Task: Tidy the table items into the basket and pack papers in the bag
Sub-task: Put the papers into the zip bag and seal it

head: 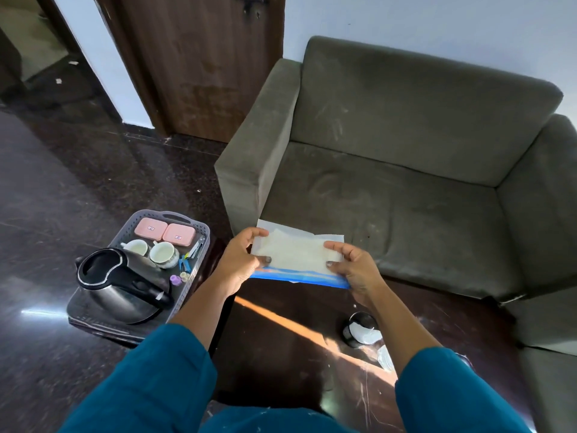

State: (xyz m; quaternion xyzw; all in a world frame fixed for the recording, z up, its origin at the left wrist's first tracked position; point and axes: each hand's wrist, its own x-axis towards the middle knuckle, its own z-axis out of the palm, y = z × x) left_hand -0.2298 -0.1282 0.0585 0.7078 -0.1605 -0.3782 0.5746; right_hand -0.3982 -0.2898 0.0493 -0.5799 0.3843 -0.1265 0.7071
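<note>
A clear zip bag [298, 251] with a blue seal strip along its near edge is held flat above the dark table [281, 354], white papers inside it. My left hand [242, 260] grips its left end, my right hand [351, 267] its right end, thumbs on top. The grey basket [204, 232] stands to the left, at the table's left side. It holds a black kettle [121, 285], two pink boxes [164, 231], two white cups [153, 250] and small items.
A grey-green sofa [406, 170] stands right behind the table. A black mesh pen cup [359, 328] with something white in it stands on the table's right part, a clear plastic piece [385, 357] beside it. A brown door [199, 57] is at the back.
</note>
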